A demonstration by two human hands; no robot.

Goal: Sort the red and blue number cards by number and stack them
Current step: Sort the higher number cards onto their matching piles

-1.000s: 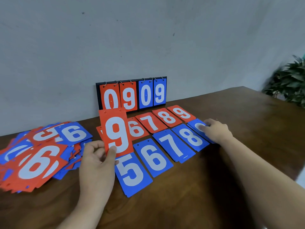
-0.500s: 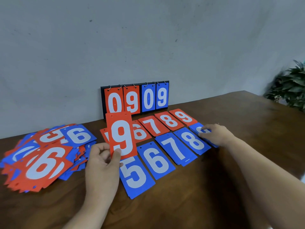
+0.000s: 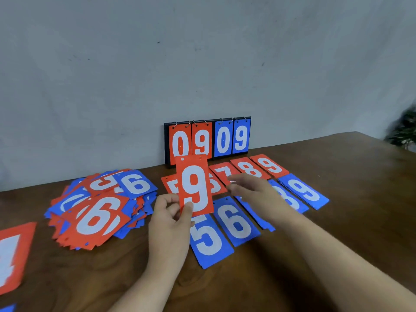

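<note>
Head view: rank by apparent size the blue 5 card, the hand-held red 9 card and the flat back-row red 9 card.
1. blue 5 card
2. hand-held red 9 card, close behind
3. flat back-row red 9 card, foreshortened

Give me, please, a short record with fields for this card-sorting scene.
Left hand: pinches red number card 9 upright by its lower edge
Right hand: open, blurred, over the rows
Red row: stacks 5 to 9, partly covered by held card
Blue row: 5, 6, 8, 9 readable; one stack under right arm
Unsorted pile: mixed red and blue cards, left on brown wooden table
Black flip scoreboard: reads 09 09, against the wall
</note>
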